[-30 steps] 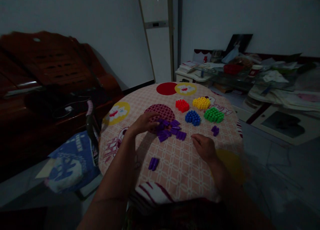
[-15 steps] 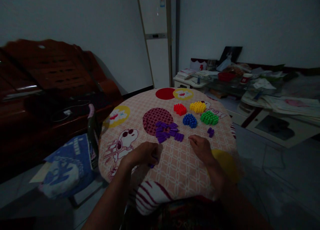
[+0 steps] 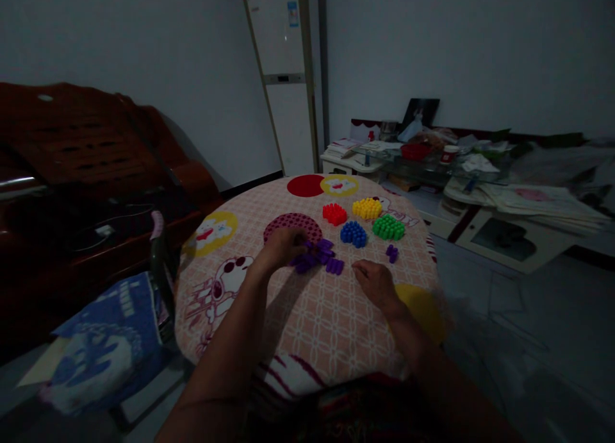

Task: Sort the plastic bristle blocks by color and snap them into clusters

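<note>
My left hand reaches over the loose pile of purple plastic blocks, fingers curled down and closed at its left side. Whatever is between those fingertips is hidden and too dark to make out. A short row of joined purple blocks lies just right of the pile. My right hand rests on the table to the right of that row, thumb and fingers pressed together, with nothing visible in them. Beyond it sits a small separate purple cluster.
Grouped blocks stand farther back: red, yellow, blue and green. A patterned cloth covers the round table. A chair with a blue cloth stands at left, a cluttered cabinet at right.
My left hand has moved forward from the near part of the table to the purple pile; the purple piece seen under it before no longer shows there. My right hand stays put. The view shifted slightly.
</note>
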Demonstrator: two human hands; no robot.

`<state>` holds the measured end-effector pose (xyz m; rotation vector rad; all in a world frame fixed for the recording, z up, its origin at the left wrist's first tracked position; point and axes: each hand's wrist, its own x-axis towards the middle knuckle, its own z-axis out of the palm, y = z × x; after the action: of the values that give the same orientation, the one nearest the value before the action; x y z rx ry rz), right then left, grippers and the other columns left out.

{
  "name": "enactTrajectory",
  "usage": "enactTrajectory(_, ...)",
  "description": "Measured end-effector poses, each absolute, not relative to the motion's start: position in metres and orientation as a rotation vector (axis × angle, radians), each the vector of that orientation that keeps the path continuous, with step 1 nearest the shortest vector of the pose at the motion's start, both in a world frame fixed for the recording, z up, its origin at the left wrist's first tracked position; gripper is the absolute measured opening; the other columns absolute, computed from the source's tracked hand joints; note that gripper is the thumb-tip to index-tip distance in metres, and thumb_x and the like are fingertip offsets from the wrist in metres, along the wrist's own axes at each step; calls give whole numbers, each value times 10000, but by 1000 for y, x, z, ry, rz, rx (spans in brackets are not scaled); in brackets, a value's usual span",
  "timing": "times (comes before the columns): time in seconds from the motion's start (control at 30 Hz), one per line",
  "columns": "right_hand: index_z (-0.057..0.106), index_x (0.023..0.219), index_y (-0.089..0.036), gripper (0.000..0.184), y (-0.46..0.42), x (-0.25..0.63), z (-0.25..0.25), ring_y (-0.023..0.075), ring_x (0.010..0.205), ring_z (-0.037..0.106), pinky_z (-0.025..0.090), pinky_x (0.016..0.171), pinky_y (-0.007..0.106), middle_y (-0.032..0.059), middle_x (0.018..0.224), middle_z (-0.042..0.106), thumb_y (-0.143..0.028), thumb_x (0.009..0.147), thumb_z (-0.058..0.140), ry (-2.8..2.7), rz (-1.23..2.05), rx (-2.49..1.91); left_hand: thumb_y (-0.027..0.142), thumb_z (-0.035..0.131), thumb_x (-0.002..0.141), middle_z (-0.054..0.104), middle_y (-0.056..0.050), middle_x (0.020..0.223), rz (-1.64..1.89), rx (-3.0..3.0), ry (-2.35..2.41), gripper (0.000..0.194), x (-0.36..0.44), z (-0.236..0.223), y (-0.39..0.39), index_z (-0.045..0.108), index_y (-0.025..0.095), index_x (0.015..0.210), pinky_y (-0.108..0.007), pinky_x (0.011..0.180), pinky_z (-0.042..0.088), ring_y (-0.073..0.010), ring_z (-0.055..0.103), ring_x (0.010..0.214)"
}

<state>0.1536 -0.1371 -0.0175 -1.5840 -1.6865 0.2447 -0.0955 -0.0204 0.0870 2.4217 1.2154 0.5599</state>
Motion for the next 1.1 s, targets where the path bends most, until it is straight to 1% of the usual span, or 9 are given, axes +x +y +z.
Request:
enactTrajectory(0.17,742,893,-254,218,-137,156,-19,164,768,685,490,717,241,16,823,756,-258,897,525,-1696,276,-1564,296,655,717,710,-46,794,769,2107,918,213,-71,68,11,689,133,850,-266,688,499,-168,640,738)
enactTrajectory(0.3,741,908,-238,227,-136,157,-21,160,769,684,486,724,244,24,853,757,-274,906,517,-1702,284,-1561,236,582,773,728,-65,866,742,2037,805,210,-57,42,11,698,116,899,-273,737,513,-161,656,780)
enactTrajectory(0.43,742,897,-240,243,-136,158,-21,160,760,682,488,722,246,24,850,755,-293,916,506,-1698,290,-1568,193,550,799,745,-61,914,705,2149,827,225,-60,34,3,719,130,933,-282,790,513,-171,669,836)
enactTrajectory(0.53,742,897,-239,250,-136,159,-22,160,747,679,489,713,246,26,843,754,-310,917,503,-1692,276,-1567,153,580,762,751,-58,943,703,2222,902,240,-64,34,3,730,141,949,-289,819,513,-182,675,863)
enactTrajectory(0.67,742,902,-230,256,-136,159,-23,163,733,681,491,696,250,34,828,750,-320,915,502,-1680,283,-1556,185,671,735,755,-58,1015,592,2356,892,267,-63,35,1,752,176,989,-305,885,503,-210,678,937)
enactTrajectory(0.77,743,927,-218,261,-138,157,-23,173,760,691,509,719,263,46,864,759,-333,910,510,-1614,291,-1532,184,686,736,756,-51,1035,513,2459,873,242,-57,35,-4,757,198,967,-306,922,490,-221,678,972)
enactTrajectory(0.93,737,946,-174,326,-142,169,-24,181,709,678,535,691,280,58,821,738,-403,899,510,-1255,153,-1498,228,660,795,746,-74,993,508,2535,979,174,-50,36,-10,735,187,946,-311,877,496,-227,674,926)
enactTrajectory(1.03,727,964,-144,370,-145,183,-25,181,622,648,527,614,285,61,751,708,-439,893,515,-1043,71,-1486,266,630,828,734,-89,977,631,2493,1028,189,-48,40,-14,713,165,966,-319,841,496,-226,662,900)
enactTrajectory(1.1,725,966,-138,380,-147,189,-25,191,631,652,529,612,295,74,758,708,-447,891,518,-1004,37,-1485,283,602,845,729,-80,955,745,2411,1004,205,-43,43,-18,701,162,978,-312,812,494,-211,653,863)
